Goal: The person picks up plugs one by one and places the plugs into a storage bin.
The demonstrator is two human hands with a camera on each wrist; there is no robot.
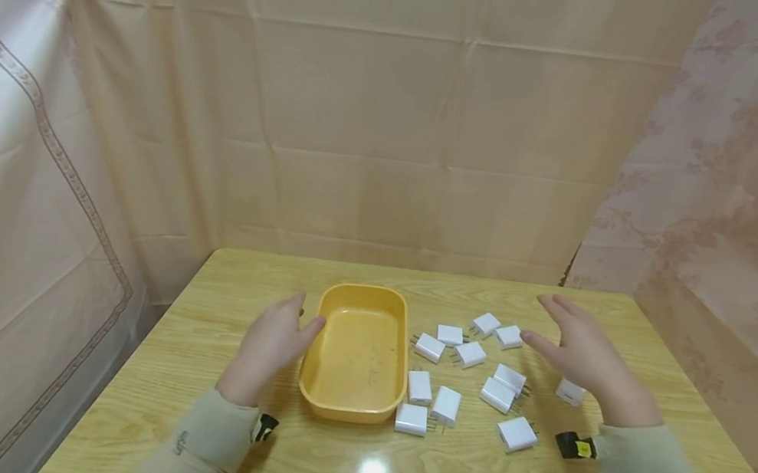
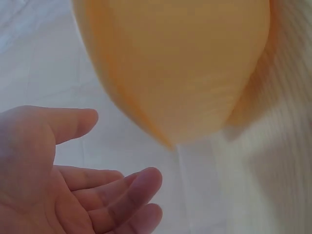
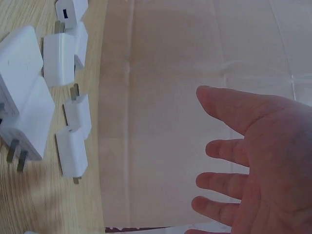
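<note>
A yellow tray point(image 1: 350, 411), with nothing in it, rests on the table. Just left of its rim hovers my left hand point(image 1: 270, 344), thumb and fingers apart, holding nothing; the left wrist view shows that hand point(image 2: 73, 180) beside the tray's wall point(image 2: 185, 73). Several white plug adapters point(image 1: 446, 405) lie scattered right of the tray, their metal prongs pointing various ways. Above the right part of this group is my right hand point(image 1: 591, 359), fingers spread and empty. In the right wrist view, the hand point(image 3: 263, 161) is apart from the adapters point(image 3: 59, 58).
The wooden table point(image 1: 147, 397) reaches back to a beige curtain point(image 1: 360, 150). Patterned cloth point(image 1: 738, 189) hangs at the right, and pale cloth with a printed band point(image 1: 34, 154) at the left. One adapter point(image 1: 571, 391) lies partly under my right hand.
</note>
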